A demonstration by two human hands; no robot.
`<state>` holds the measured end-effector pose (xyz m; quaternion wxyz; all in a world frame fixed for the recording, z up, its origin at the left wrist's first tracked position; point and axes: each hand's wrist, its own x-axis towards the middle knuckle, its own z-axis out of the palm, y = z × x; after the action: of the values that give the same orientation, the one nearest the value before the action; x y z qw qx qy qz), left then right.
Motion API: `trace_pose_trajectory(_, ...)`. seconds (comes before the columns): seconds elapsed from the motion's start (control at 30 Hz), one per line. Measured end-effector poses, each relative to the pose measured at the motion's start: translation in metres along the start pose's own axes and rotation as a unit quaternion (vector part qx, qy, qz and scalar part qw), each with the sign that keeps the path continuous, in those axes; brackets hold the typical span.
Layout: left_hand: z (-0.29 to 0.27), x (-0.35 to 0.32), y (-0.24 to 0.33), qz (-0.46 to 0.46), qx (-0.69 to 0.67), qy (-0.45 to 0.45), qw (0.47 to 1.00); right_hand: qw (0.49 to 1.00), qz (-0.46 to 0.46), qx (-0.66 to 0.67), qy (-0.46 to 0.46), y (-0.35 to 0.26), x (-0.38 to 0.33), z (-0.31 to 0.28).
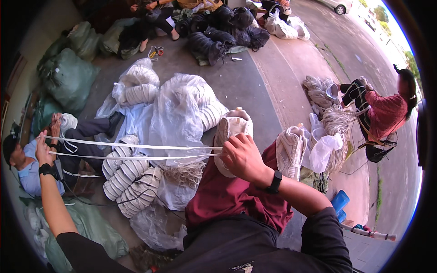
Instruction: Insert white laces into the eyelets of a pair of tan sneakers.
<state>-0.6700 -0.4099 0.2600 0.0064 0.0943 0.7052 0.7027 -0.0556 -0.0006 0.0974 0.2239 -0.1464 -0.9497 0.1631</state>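
The left hand [43, 151] is raised at arm's length over the left side of the floor [243, 86], its fingers clamped on one end of a white lace [136, 146]. The lace runs as two pale strands, drawn nearly straight, across to the right hand [241, 157], whose fingers are curled together and clamped on both strands. That hand is just in front of a white shoe [234, 123] above the maroon trousers [236, 195]; whether the lace is joined to the shoe cannot be told. A second white shoe [290, 152] is to the right of it, near the floor's right-hand edge. Each wrist has a black band.

Below the strands, nested stacks of off-white pieces [136, 191] lie on the floor, with clear plastic bags [175, 120] holding more pale stacks beyond. Stuffed green sacks [68, 77] are piled along the floor's left edge, and dark bundles [218, 36] are heaped near its far edge. A person in a light blue shirt [38, 168] is seated close behind the left hand. On the right, a person in a red top [384, 113] sits beside bundles of pale cord [337, 123].
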Motion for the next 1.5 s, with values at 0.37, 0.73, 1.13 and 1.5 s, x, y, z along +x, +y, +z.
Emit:
trace_pose_trajectory(0.37, -0.035, 0.031, -0.034, -0.01, 0.009, 0.0, 1.0, 0.778, 0.249, 0.566, -0.107, 0.01, -0.06, -0.05)
trace_pose_trajectory(0.73, -0.019, 0.009, -0.04, -0.007, 0.036, 0.04, 0.999, 0.565, 0.26, 0.781, -0.059, 0.009, -0.107, -0.09)
trace_pose_trajectory(1.13, -0.023, -0.016, -0.027, -0.024, 0.069, 0.108, 0.991, 0.463, 0.138, 0.816, 0.316, 0.038, -0.17, -0.173)
trace_pose_trajectory(1.5, 0.005, -0.035, -0.021, 0.065, 0.08, 0.176, 0.979, 0.423, 0.203, 0.724, 0.505, 0.148, -0.272, -0.24)
